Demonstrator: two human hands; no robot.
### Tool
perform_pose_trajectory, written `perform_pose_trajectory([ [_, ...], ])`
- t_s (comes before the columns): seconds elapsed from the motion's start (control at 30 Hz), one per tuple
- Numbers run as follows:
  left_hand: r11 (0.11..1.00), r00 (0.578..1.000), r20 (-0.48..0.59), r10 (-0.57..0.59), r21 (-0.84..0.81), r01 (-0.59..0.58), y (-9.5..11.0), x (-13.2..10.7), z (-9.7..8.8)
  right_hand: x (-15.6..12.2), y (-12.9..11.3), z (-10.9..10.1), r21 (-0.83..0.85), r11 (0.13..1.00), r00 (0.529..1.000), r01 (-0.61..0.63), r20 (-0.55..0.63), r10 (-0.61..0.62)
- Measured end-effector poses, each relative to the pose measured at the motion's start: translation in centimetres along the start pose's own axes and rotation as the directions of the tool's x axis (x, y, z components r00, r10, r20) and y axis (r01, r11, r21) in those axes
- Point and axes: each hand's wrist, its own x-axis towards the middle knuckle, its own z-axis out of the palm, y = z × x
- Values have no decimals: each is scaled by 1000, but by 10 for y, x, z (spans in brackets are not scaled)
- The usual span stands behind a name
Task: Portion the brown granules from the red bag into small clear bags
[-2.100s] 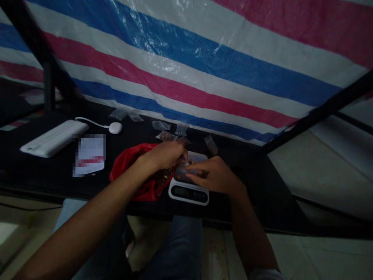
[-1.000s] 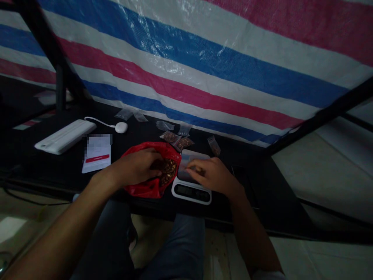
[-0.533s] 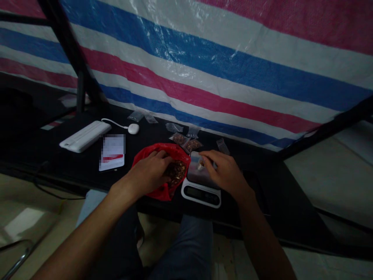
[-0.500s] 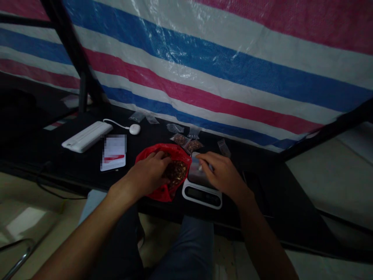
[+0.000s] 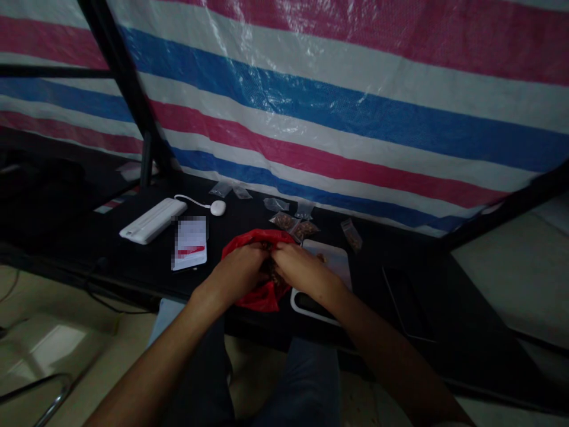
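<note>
A striped plastic sheet [image 5: 320, 107] slopes behind a black desk [image 5: 368, 281]. At the front edge of the desk sits a red bag [image 5: 267, 298], its mouth spread wide; just to its right is a white scale [image 5: 341, 261], partly covered by the right forearm. A long white box [image 5: 153, 221] lies on the far left.

The left hand [image 5: 242, 267] and the right hand [image 5: 296, 265] both dip into the red bag, nearly meeting. Their fingers curl down out of sight, so I cannot tell whether they are open, closed or gripping anything.

A lit phone [image 5: 192, 237] rests between the box and the bag. Behind the bag lie two filled small bags [image 5: 306, 229], with a third [image 5: 352, 236] beyond the scale.

Smallest are the brown pieces [image 5: 274, 274] inside the red bag, and a brown bit [image 5: 320, 258] on the scale's plate. Handling them probably goes best with small, light pinches, both hands low inside the rim so nothing spills, and the right forearm clear of the plate, where leaning could upset the reading.
</note>
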Motion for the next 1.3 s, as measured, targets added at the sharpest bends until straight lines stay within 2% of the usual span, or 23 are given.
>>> perform_pose_trajectory([
  [0.17,998,999,-7,53,17,-53,-6,4,1,-4,6,-16,62,998,1000,10,-6,-9],
  [0.37,995,996,15,92,27,-92,-5,5,-6,-18,30,-40,161,982,977,103,-201,-70],
  [0.53,988,990,-7,141,59,-141,-3,2,-2,-43,53,-56,230,970,957,75,-290,-5],
  [0.73,988,988,-20,154,32,-153,-10,5,8,-67,68,-46,273,960,946,-64,-289,145],
  [0.9,986,986,-10,167,7,-167,-7,5,7,-70,71,-37,290,957,947,-34,-298,124],
  [1.17,988,988,15,153,-17,-153,-3,3,3,-67,74,-39,265,964,954,24,-294,57],
  [1.3,989,989,14,147,-20,-147,-2,3,3,-67,77,-35,295,955,918,26,-385,94],
])
